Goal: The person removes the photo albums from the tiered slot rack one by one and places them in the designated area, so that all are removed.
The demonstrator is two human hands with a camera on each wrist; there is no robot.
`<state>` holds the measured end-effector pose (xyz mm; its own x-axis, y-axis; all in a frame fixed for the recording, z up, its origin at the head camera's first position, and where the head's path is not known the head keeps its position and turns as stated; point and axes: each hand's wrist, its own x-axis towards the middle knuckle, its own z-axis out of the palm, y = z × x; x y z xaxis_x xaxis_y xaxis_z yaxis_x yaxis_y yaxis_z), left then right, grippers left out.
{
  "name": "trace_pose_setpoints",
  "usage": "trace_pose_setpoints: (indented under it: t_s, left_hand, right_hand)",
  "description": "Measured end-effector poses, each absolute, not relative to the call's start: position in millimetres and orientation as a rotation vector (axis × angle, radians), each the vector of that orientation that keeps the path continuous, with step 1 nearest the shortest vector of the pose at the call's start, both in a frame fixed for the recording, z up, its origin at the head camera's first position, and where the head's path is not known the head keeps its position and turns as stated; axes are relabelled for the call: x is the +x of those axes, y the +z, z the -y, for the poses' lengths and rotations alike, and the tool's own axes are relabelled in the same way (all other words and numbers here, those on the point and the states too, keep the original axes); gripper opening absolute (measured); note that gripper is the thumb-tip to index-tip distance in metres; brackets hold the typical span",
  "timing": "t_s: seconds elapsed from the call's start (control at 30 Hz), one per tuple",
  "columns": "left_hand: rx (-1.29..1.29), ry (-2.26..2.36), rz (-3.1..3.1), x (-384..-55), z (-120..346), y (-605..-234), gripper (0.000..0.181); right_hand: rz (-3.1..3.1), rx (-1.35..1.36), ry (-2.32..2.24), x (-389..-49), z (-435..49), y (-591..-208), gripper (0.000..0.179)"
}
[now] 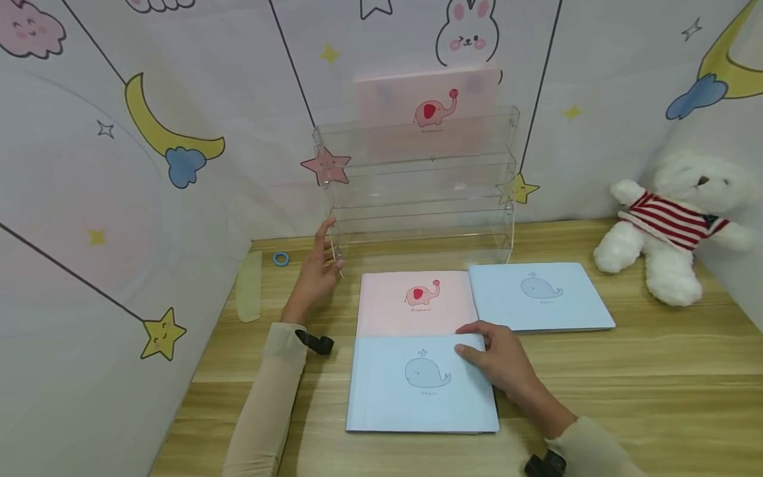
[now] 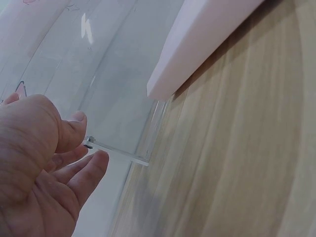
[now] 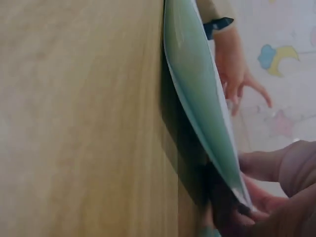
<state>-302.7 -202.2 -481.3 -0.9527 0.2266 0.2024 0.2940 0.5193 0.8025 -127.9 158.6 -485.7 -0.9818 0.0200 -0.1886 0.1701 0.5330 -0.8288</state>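
Our right hand (image 1: pixel 507 361) pinches the near whale book (image 1: pixel 387 394) by its upper-right corner, just our side of the flat elephant book (image 1: pixel 387 308); left hand (image 1: pixel 314 278) loosely spread at the clear rack (image 1: pixel 411 213). Best we keep that book level.

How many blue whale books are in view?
2: the near whale book, pinched by the right hand, and the far whale book, right of the tabletop pink book. Others underneath would be hidden.

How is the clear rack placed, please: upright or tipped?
Upright: the clear rack rises in tiers from the table, a pink book in the topmost.
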Motion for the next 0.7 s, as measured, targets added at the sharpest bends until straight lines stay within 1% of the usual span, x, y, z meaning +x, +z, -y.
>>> trace_pose_setpoints:
  t_s: [0.07, 0.2, 0.3, 0.53, 0.6, 0.7]
  left_hand:
    - [-0.459, -1.437, 2.673, -302.5, 202.5, -481.7, 0.100]
    - [-0.466, -1.440, 2.660, -302.0, 202.1, -481.9, 0.099]
    - [-0.484, -1.443, 2.652, -301.5, 201.9, -482.0, 0.098]
    - [-0.487, -1.442, 2.649, -300.6, 202.5, -481.5, 0.099]
    - [-0.491, -1.444, 2.645, -300.7, 202.4, -481.2, 0.099]
    - [-0.502, -1.454, 2.640, -300.8, 202.3, -481.3, 0.098]
  right_hand:
    - [-2.744, 0.109, -1.277, -127.2, -158.5, -483.1, 0.032]
    - [-2.873, 0.050, -1.037, -125.7, -162.4, -472.8, 0.043]
    - [-2.907, 0.029, -0.984, -126.4, -172.2, -464.2, 0.044]
    - [-2.972, -0.098, -1.168, -139.2, -206.0, -447.6, 0.034]
    - [-2.969, -0.146, -1.247, -143.1, -213.2, -443.5, 0.035]
    - [-2.947, -0.187, -1.363, -148.2, -219.6, -437.1, 0.041]
